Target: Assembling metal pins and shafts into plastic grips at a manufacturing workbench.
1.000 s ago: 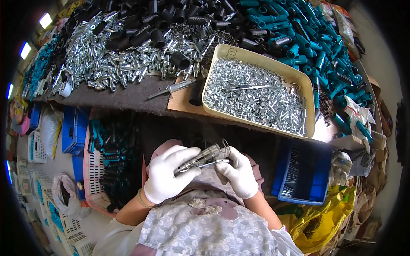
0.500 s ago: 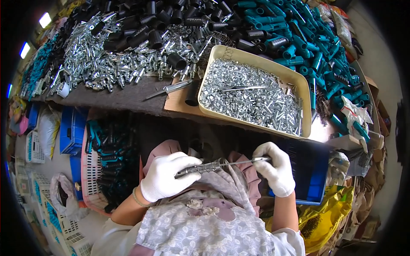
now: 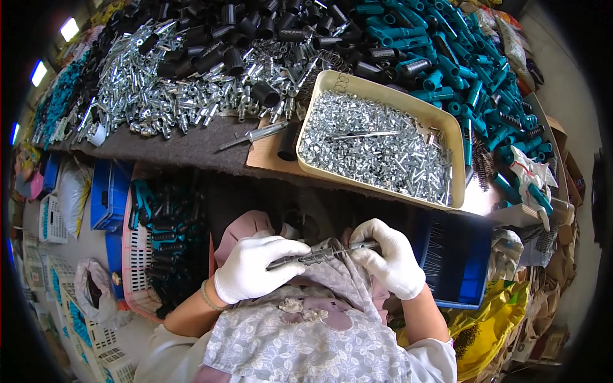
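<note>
While gloved hands grip it, slim ribbed metal rod [image 3: 322,255] gleams.

Premises: a small-parts assembly workshop, hand labour. Evidence follows. The bench [image 3: 191,143] carries bulk loose stock rather than finished goods: a broad heap of bright metal fittings [image 3: 159,83], a pile of black plastic sleeves [image 3: 211,38], and a pile of teal plastic handles [image 3: 460,57]. A beige tray [image 3: 454,131] on the bench is filled with small silver parts. Below the bench edge stand a blue crate [image 3: 108,191] and a pink slatted basket [image 3: 137,268] holding black and teal parts. White slatted baskets [image 3: 57,281] sit on the floor at left. Yellow sacks [image 3: 491,319] lie at right. The worker wears white gloves [image 3: 255,268].
</note>
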Demonstrator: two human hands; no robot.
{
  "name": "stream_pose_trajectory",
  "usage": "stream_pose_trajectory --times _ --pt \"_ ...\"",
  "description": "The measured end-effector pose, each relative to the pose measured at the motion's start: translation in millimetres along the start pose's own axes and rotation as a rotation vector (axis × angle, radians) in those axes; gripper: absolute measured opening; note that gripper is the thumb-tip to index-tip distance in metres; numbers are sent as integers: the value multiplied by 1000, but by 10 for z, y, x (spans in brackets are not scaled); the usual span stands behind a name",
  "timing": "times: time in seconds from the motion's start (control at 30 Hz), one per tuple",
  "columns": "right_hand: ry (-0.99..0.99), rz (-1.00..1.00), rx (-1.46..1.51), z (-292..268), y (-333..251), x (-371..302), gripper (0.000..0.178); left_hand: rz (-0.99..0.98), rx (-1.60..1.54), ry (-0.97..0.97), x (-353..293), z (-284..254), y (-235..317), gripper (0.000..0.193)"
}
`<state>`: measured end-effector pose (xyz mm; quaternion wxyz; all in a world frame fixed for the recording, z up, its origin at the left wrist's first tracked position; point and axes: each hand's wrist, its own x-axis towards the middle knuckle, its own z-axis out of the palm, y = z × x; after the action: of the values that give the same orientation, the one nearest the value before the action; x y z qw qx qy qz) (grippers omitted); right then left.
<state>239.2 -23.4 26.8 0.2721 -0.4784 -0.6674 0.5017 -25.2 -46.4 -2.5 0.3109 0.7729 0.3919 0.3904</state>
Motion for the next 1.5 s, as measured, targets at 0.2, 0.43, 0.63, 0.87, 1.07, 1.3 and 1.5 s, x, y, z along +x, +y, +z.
stream_pose_trajectory --times 0.2,0.43,0.63,0.87,1.07,1.3,1.5 --pt "-81 -48 -89 90 27 -4 25 -50 -80 -43 20 32 -21 28" --pt "-72 -269 -266 235 54 -4 39 -149 -203 -18 -93 133 -152 25" --pt "-27 -79 104 156 153 21 48 -134 -137 36 -23 96 -49 29" --pt "95 -218 129 310 276 -144 47 -144 -105 45 58 86 -24 28" --pt "24 -71 196 324 290 -193 47 -108 -28 51 37 132 -58 28" --pt "-58 215 561 253 170 -260 47 -32 127 48 45 203 -62 27" --pt "-102 300 641 157 140 -279 51 91 257 14 98 237 -74 27"
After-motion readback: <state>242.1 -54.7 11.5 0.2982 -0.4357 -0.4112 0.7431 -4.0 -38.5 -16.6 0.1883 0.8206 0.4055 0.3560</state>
